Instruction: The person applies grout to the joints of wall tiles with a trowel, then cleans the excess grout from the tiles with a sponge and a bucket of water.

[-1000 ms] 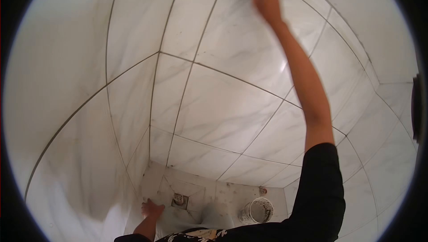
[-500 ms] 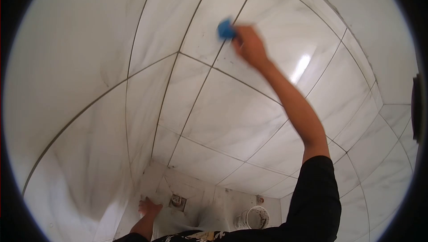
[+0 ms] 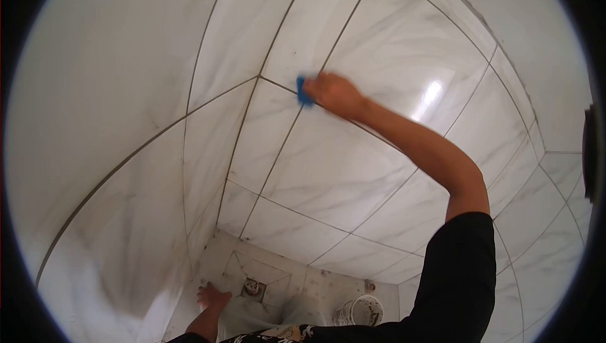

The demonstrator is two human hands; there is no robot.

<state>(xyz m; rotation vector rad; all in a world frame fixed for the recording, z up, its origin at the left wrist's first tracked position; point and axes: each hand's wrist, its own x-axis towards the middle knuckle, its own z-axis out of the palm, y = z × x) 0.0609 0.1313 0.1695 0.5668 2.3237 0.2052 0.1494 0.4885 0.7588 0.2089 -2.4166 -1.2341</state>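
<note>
My right hand (image 3: 338,95) is closed round a small blue sponge (image 3: 304,91) and holds it at the marble-patterned tiled wall (image 3: 334,166). The sponge overlaps the spot where two dark grout lines cross, a little right of the wall corner. Slight motion blur softens its edges. Low at the left, my left hand (image 3: 213,295) has its fingers spread and nothing in them, near the foot of the side wall (image 3: 120,216).
Below, on the floor, stands a smeared white bucket (image 3: 367,310). A square drain opening (image 3: 253,289) lies between it and my left hand. A dark object (image 3: 589,153) juts in at the far right edge.
My right hand has brought the sponge down the wall and slightly left, from the upper tiles to the grout crossing. The left hand stays low in about the same place.
</note>
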